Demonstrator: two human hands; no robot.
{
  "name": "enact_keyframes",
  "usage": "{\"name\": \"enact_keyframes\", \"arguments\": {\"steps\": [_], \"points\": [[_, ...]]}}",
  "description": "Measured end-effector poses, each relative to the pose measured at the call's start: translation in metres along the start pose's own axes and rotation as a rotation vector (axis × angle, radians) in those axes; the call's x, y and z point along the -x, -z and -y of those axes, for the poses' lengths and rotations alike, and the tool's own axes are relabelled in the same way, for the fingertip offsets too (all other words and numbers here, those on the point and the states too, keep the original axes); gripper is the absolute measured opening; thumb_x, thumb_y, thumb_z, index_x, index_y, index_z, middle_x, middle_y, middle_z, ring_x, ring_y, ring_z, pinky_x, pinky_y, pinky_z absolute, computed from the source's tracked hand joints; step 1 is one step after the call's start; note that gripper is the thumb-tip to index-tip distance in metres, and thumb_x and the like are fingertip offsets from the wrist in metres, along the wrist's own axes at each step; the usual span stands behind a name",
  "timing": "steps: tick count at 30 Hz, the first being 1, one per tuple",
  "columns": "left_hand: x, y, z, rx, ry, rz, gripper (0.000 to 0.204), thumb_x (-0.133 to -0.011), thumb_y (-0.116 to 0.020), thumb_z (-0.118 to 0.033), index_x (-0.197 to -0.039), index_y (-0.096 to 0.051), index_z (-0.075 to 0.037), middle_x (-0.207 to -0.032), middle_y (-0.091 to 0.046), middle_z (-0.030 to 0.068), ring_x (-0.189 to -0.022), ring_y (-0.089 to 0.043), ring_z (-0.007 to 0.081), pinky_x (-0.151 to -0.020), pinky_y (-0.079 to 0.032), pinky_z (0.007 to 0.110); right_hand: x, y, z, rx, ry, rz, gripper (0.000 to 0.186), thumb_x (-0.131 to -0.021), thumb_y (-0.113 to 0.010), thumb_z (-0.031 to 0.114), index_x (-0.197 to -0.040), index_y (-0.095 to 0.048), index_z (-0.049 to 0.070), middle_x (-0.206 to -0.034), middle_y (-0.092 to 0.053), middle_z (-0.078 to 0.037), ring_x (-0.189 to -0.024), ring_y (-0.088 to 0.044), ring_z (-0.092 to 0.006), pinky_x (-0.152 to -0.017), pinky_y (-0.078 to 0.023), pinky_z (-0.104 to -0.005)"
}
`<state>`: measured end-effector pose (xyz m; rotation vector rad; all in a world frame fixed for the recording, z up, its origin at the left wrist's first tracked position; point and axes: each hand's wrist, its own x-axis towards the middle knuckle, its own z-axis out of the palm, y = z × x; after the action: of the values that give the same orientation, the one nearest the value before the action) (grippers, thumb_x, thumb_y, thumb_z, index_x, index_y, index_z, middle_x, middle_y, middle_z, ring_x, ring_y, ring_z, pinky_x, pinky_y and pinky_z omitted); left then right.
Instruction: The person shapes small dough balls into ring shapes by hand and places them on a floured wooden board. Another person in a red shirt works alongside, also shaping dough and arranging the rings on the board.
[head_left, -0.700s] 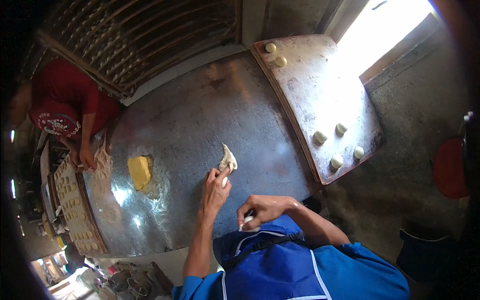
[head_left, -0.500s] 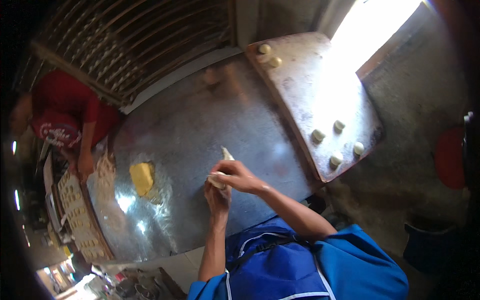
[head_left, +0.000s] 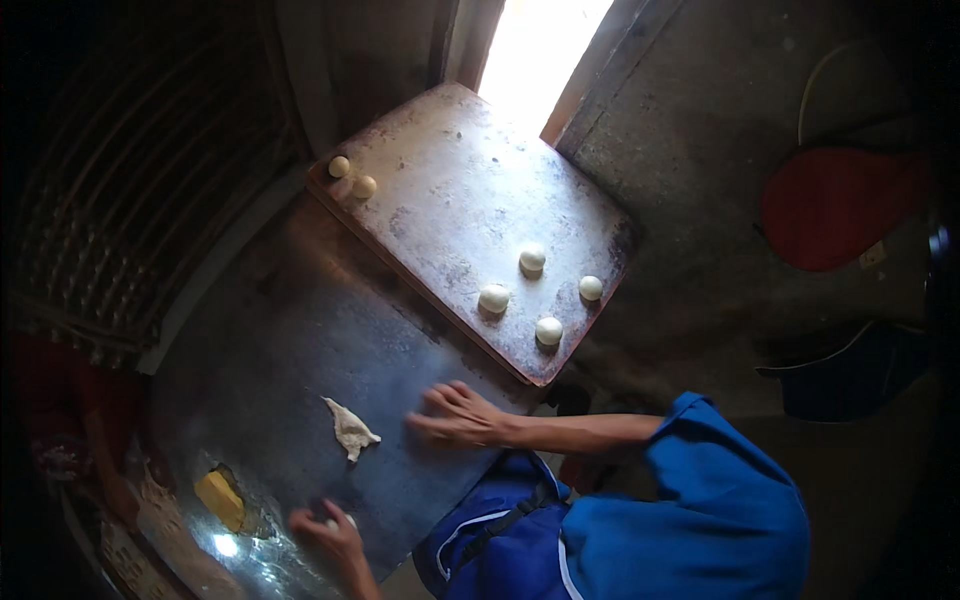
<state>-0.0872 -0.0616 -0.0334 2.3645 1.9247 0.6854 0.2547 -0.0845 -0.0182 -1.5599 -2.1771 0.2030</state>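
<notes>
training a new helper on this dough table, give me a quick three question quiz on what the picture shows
1. True or false: the right hand lies palm down on the metal table.
2. How many dough balls sit in the cluster at the near end of the wooden board? A) two B) four C) six
3. What lies on the table between the two hands?

Key:
1. True.
2. B; two more balls sit at the board's far corner.
3. A torn piece of dough. The left hand covers a small pale lump; the yellow block lies beside it.
</notes>
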Motion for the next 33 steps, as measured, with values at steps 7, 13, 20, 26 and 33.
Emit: {"name": "enact_keyframes", "arguments": {"steps": [7, 13, 20, 26, 33], "points": [[0.018, -0.037, -0.013, 0.33, -0.081, -0.023, 0.033, -0.087, -0.066, -0.021, -0.095, -0.041, -0.001, -0.088, -0.044, 0.012, -0.077, -0.048, 0.0296, -0.072, -0.042, 0.04, 0.042, -0.071, -0.003, -0.317, 0.202, 0.238, 0.021, -0.084, -0.056, 0.024, -0.089, -0.046, 0.006, -0.089, -0.047, -0.009, -0.087, -0.049, -0.0217, -0.079, -0.039, -0.036], [-0.026, -0.06, -0.05, 0.407, 0.272, -0.076, 0.024, -0.087, -0.064, -0.014, -0.093, -0.043, -0.003, -0.086, -0.046, 0.0124, -0.077, -0.051, 0.0282, -0.07, -0.043, 0.039, -0.03, -0.039, 0.026, -0.097, -0.136, 0.096, 0.026, -0.079, -0.059, 0.025, -0.091, -0.046, 0.005, -0.092, -0.05, -0.011, -0.089, -0.05, -0.0246, -0.079, -0.038, -0.0376], [-0.049, -0.026, -0.026, 0.326, 0.3, -0.043, 0.022, -0.086, -0.064, -0.01, -0.093, -0.044, -0.003, -0.087, -0.049, 0.0137, -0.077, -0.053, 0.0298, -0.068, -0.044, 0.042, -0.036, -0.007, -0.025, 0.07, -0.073, 0.018, 0.013, -0.083, -0.052, 0.014, -0.09, -0.047, 0.004, -0.088, -0.05, -0.011, -0.085, -0.05, -0.0243, -0.073, -0.04, -0.0379], [0.014, -0.033, -0.016, 0.293, -0.059, 0.044, 0.02, -0.085, -0.062, -0.003, -0.094, -0.044, -0.001, -0.087, -0.049, 0.0135, -0.075, -0.052, 0.0288, -0.069, -0.045, 0.039, 0.039, -0.052, -0.036, -0.069, 0.205, 0.127, 0.016, -0.081, -0.055, 0.015, -0.088, -0.048, 0.003, -0.084, -0.05, -0.011, -0.084, -0.05, -0.0257, -0.072, -0.039, -0.0385], [0.021, -0.04, -0.053, 0.365, 0.06, -0.053, 0.016, -0.084, -0.055, 0.004, -0.094, -0.043, -0.001, -0.086, -0.046, 0.0129, -0.078, -0.052, 0.0276, -0.073, -0.046, 0.039, 0.016, -0.048, 0.008, -0.334, -0.253, 0.088, 0.021, -0.082, -0.056, 0.019, -0.088, -0.045, 0.002, -0.084, -0.045, -0.015, -0.083, -0.046, -0.03, -0.077, -0.04, -0.0411]]}}
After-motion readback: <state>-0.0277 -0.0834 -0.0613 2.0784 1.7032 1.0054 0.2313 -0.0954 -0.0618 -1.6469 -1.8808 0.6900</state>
